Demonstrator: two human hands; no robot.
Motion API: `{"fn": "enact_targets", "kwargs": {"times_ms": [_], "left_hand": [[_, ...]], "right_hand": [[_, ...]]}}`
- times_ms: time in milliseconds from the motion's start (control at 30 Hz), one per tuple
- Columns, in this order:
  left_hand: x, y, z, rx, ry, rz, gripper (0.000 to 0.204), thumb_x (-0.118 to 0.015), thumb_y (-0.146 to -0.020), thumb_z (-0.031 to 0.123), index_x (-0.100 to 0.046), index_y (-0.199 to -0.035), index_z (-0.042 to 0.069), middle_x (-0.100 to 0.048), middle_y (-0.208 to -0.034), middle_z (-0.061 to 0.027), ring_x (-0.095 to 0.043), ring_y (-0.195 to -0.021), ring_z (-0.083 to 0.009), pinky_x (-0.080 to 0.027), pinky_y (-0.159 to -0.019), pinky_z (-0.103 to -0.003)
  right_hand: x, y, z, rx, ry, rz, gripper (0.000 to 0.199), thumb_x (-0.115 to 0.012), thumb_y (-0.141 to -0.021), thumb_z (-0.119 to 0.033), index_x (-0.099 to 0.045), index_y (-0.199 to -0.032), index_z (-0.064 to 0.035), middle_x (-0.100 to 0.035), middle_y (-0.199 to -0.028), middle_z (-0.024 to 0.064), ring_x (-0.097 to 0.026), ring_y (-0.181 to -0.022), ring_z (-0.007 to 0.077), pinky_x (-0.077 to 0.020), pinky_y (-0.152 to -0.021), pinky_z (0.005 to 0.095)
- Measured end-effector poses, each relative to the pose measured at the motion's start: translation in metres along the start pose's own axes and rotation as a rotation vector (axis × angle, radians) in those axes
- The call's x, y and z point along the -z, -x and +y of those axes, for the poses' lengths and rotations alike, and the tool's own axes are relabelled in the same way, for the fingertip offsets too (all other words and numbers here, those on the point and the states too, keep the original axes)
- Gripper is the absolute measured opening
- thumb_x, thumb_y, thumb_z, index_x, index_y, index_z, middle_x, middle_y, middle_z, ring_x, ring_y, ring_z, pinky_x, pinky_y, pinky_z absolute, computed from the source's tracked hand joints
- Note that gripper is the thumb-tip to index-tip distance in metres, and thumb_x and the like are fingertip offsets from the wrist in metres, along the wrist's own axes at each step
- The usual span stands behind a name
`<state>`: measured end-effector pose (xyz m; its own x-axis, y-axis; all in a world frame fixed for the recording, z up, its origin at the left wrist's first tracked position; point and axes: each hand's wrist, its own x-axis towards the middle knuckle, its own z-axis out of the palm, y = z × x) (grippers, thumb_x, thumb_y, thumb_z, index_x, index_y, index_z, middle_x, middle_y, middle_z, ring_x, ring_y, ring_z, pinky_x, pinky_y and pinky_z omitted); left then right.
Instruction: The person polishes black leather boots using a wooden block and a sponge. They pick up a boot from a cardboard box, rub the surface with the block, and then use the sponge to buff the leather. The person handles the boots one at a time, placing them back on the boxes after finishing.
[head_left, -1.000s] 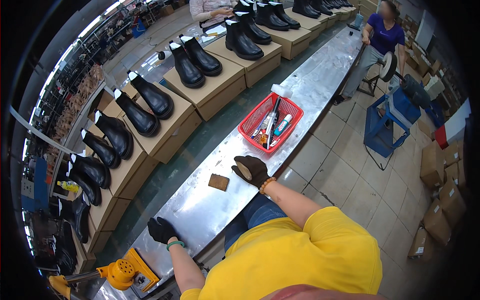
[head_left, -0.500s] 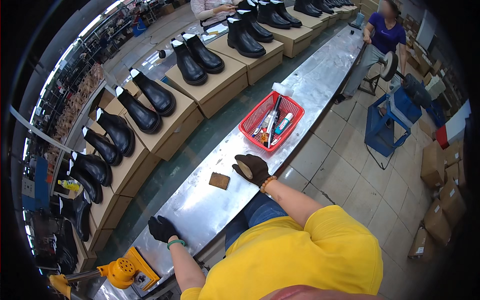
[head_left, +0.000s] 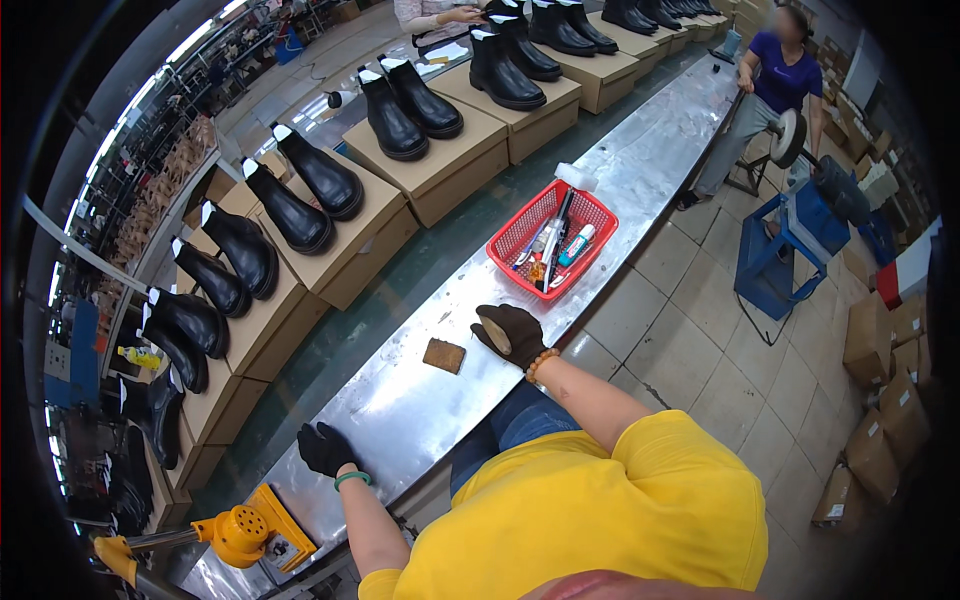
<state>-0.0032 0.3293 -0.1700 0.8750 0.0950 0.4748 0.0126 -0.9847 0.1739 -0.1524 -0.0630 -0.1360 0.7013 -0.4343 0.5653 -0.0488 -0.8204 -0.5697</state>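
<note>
My left hand (head_left: 326,451), in a dark glove, rests on the shiny metal table with its fingers slightly spread and nothing in it. Farther right, my right hand (head_left: 516,337) wears a dark brown glove and is closed round a tan oval piece (head_left: 496,336), whose exact kind I cannot make out. A small brown rectangular pad (head_left: 444,356) lies flat on the metal between my hands, touched by neither. Just beyond my right hand stands a red plastic basket (head_left: 499,270) holding a teal-and-white tube (head_left: 577,245) and several pen-like tools.
Black ankle boots (head_left: 300,205) stand in pairs on brown cardboard boxes (head_left: 425,185) along the far side. A yellow lamp (head_left: 240,535) is at the table's near left end. White wadding (head_left: 576,177) lies behind the basket. At right are a blue machine (head_left: 775,255) and a person (head_left: 785,70).
The whole view has shifted slightly, so the table and boots sit a little farther right. Both hands keep nearly the same places and poses.
</note>
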Motion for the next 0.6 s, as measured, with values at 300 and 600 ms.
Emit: {"fn": "enact_targets", "kwargs": {"times_ms": [300,600], "left_hand": [[0.005,-0.001,0.001,0.003,-0.018,-0.007,0.039,-0.054,-0.089,0.030,-0.063,-0.112,0.000,-0.060,-0.120,-0.0181,-0.054,-0.114,-0.0330,-0.040,-0.099,-0.043],[-0.004,0.000,-0.004,-0.012,-0.051,0.008,0.041,-0.052,-0.090,0.034,-0.063,-0.114,0.003,-0.060,-0.119,-0.0172,-0.054,-0.113,-0.0327,-0.040,-0.098,-0.043]], "right_hand": [[0.004,0.000,-0.005,-0.005,0.039,-0.020,0.033,-0.073,-0.076,-0.033,-0.063,-0.102,-0.0157,-0.063,-0.075,0.0098,-0.062,-0.069,0.0284,-0.0503,-0.061,0.0383],[0.002,0.000,0.000,-0.031,0.022,-0.067,0.034,-0.072,-0.076,-0.032,-0.063,-0.102,-0.0120,-0.063,-0.078,0.0109,-0.062,-0.073,0.0288,-0.0496,-0.064,0.0387]]}}
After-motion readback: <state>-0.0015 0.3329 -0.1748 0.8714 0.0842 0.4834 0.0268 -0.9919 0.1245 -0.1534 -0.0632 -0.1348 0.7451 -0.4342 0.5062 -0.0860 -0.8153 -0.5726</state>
